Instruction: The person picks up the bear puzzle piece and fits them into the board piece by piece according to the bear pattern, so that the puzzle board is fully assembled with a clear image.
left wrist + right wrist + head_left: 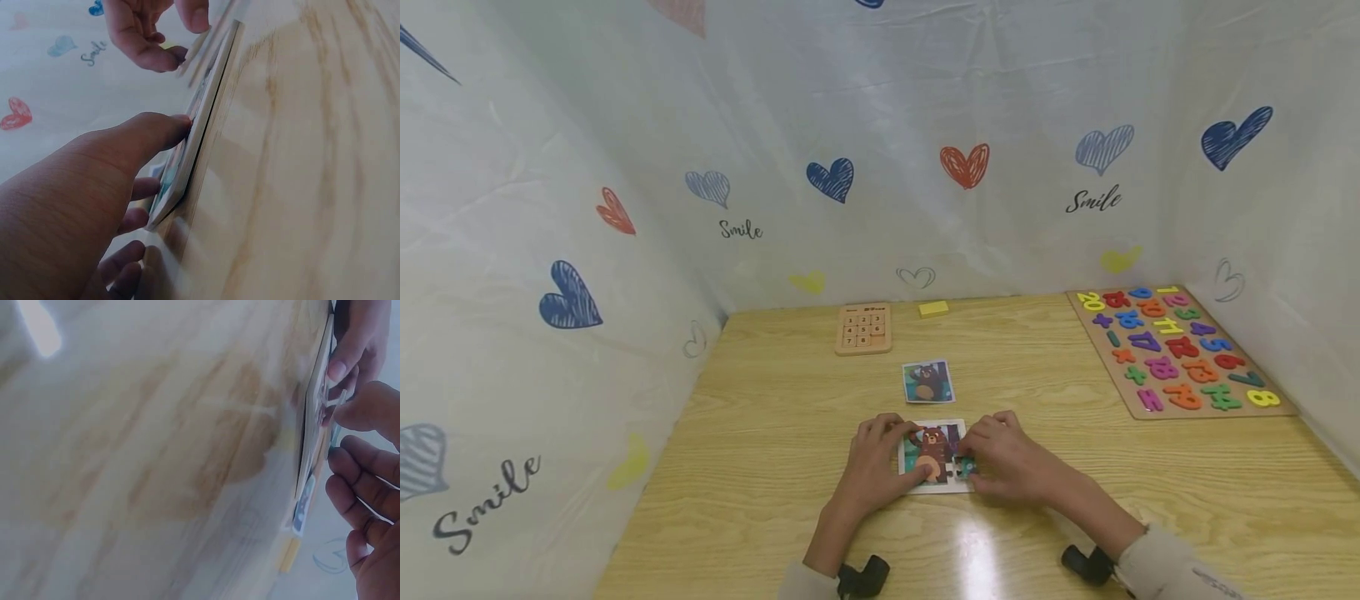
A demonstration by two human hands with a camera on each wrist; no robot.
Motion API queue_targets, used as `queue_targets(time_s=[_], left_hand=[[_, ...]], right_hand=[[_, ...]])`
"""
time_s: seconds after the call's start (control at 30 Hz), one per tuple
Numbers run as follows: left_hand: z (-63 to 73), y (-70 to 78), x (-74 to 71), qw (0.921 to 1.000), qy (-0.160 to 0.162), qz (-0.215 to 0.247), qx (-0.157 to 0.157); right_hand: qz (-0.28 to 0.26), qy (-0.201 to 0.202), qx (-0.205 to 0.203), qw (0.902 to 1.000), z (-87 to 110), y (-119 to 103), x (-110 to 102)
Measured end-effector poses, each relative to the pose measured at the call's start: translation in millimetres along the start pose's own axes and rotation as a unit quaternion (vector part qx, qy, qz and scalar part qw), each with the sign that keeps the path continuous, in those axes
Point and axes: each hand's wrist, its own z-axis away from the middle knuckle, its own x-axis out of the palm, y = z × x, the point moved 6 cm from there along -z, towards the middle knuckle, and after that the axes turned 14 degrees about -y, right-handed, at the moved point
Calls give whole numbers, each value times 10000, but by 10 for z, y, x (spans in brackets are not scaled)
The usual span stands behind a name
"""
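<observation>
A jigsaw puzzle board (932, 457) with a bear picture lies on the table in front of me. My left hand (877, 461) holds it at the left side, its thumb on the picture and its fingers along the far left edge. In the left wrist view the thumb presses on the face of the puzzle board (199, 128). Between the thumb and fingers of my right hand (1006, 458) is a small teal puzzle piece (965, 467), over the board's right side. The right wrist view shows this pinched puzzle piece (335, 434) edge-on.
Beyond the board lies a bear picture card (928, 382). Farther back are a wooden number slide puzzle (863, 328) and a yellow block (933, 309). A board of colourful numbers (1180, 354) lies at the back right. A patterned curtain (895, 225) borders the table (760, 433).
</observation>
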Motion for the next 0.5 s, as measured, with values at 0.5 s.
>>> queue_targets(time_s=[0.5], left_hand=[[-9, -8, 5, 9999, -97, 21, -103]], right_hand=[[14, -150, -27, 9999, -97, -57, 93]])
